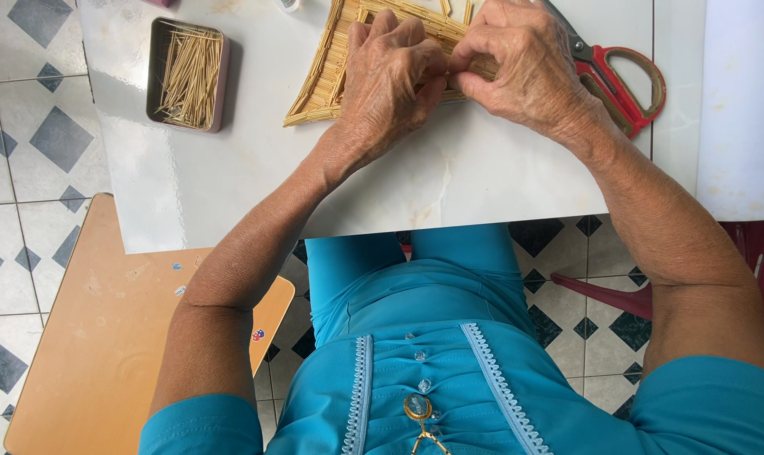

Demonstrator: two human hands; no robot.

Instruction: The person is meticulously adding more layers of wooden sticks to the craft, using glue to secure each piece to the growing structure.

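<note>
on white board, both hands (pixel 458 72) pinching stick frame (pixel 323 80), tin of sticks (pixel 188 74) left

No packages, labels, signs, screens.

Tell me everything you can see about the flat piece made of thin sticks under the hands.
The stick panel looks like pale straw-coloured thin sticks laid side by side in bands, forming an angled frame with an open gap inside. It lies flat on the white board, its top cut off by the picture edge. The left hand and right hand both press on it, hiding its right part.
</note>
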